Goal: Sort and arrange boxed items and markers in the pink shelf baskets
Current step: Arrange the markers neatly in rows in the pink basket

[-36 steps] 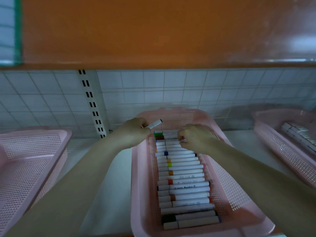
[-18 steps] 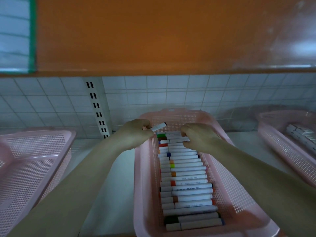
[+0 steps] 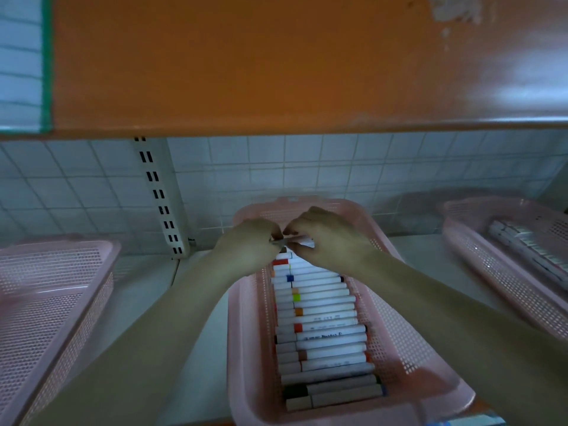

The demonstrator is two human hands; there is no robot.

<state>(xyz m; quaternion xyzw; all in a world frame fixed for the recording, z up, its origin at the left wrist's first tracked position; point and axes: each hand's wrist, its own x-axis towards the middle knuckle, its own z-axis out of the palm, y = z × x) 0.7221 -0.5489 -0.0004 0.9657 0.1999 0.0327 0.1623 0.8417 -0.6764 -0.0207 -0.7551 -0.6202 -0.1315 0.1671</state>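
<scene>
Head view: a single white plastic marker [image 3: 292, 240] is pinched at its two ends between the left hand [image 3: 250, 245] and the right hand [image 3: 322, 241], held level just above the far end of the middle pink perforated plastic basket [image 3: 399, 348]. Below it, a neat row of white markers with coloured bands [image 3: 316, 318] is laid crosswise. The step would best be done by keeping the marker parallel to the row, lowering it into the far gap, and pressing it snug without disturbing its neighbours.
</scene>
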